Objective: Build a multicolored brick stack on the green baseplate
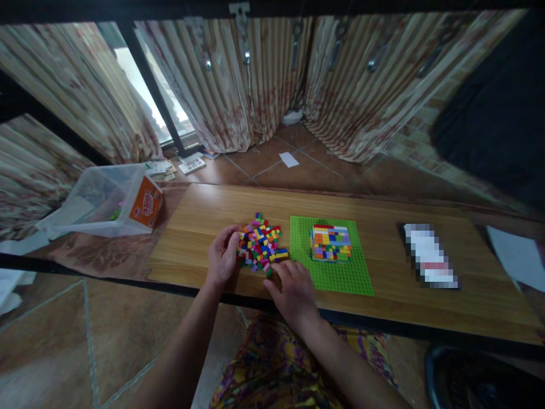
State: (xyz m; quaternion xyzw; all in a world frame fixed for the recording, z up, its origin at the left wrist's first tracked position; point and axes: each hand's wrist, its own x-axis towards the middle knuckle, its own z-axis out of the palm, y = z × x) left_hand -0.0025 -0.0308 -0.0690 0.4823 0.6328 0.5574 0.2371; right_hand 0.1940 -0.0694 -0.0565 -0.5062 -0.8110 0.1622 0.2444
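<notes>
A loose pile of small multicoloured toy bricks lies on the wooden table between my two hands. My left hand rests at the pile's left edge, thumb and fingers curled together; whatever they hold is hidden. At the pile's near right side is my right hand, its thumb and forefinger closed about a small green brick. Just right of the pile lies a bright green studded baseplate. On it stands a blocky build of multicoloured bricks, which neither hand touches.
A clear plastic box with an orange label stands left of the wooden table. A phone-like object with a blurred screen lies on the right. Papers are beyond it. A dark rounded shape fills the upper right.
</notes>
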